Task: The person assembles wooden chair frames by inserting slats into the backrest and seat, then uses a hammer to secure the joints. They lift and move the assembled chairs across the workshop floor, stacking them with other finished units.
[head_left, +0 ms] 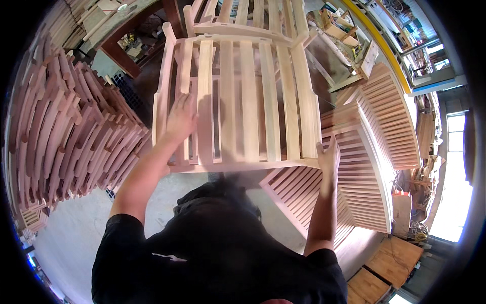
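Observation:
In front of me lies a slatted wooden frame [250,101] of pale, bare wood, its long slats running away from me and a rail along its near edge. My left hand [183,115] rests on the slats near its left side, fingers stretched out along the wood. At the near right corner, my right hand [329,153] grips the frame's edge, with a finger pointing up. A second slatted wooden piece [253,12] stands right behind the frame's far end, partly cut off by the picture's top.
Curved wooden parts [66,131] are stacked high on the left. Slatted wooden panels [362,172] lean together close by my right arm. A workbench [119,28] stands far left, a wooden tool tray [349,38] far right. Wooden boards [395,261] lie at lower right.

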